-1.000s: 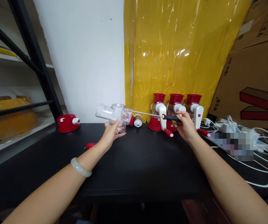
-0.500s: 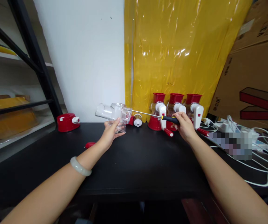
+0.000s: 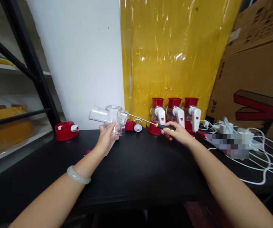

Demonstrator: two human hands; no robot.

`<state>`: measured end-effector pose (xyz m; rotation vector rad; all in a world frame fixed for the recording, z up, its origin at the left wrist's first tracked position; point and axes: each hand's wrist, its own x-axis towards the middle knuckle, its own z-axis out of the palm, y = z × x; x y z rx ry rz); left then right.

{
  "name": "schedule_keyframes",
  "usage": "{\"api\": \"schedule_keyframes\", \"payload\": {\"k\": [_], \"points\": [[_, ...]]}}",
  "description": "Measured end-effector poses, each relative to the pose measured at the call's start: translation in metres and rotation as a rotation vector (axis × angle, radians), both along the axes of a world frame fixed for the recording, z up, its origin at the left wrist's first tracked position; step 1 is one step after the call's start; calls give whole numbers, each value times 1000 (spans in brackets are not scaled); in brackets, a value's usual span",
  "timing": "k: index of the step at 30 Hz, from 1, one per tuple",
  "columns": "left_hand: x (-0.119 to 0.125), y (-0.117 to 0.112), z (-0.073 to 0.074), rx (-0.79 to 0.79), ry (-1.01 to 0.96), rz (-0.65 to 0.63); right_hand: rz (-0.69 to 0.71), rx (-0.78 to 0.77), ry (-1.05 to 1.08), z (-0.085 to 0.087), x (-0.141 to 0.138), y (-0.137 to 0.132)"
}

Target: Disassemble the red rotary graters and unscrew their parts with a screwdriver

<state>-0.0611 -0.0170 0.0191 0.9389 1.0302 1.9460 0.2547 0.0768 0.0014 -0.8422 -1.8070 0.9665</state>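
Three grinders (image 3: 175, 111) look all built, I judge from afar, but the clear body (image 3: 114, 111) has no red top or crank on it, and a red base (image 3: 66, 131) sits apart. I have the left hand (image 3: 106, 138) clamped on the body, above the black table (image 3: 136, 172). Its long way is nearly level, tube pointing left. The right hand (image 3: 178, 133) grips the screwdriver (image 3: 160, 126), tip at the body's right end; touching, I can't tell.
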Motion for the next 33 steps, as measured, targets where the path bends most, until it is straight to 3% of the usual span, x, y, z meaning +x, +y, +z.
{"api": "schedule_keyframes", "payload": {"k": [7, 12, 16, 22, 25, 29, 33], "points": [[-7, -8, 16, 167, -75, 18, 3, 20, 56, 6, -3, -6], [-12, -5, 15, 196, -112, 50, 5, 47, 64, 5, 2, 1], [-20, 2, 9, 195, 121, 104, -106, 74, 138, 4, 11, 11], [-25, 11, -2, 122, 421, 63, -343, 76, 353, 1, 19, 28], [-24, 14, -7, 120, 638, 103, -358, 102, 388, -1, 16, 32], [-17, 15, -12, 88, 694, 60, -343, 145, 404, -2, 13, 31], [-9, 12, -16, 78, 690, 95, -326, 137, 371, -1, 12, 28]]}}
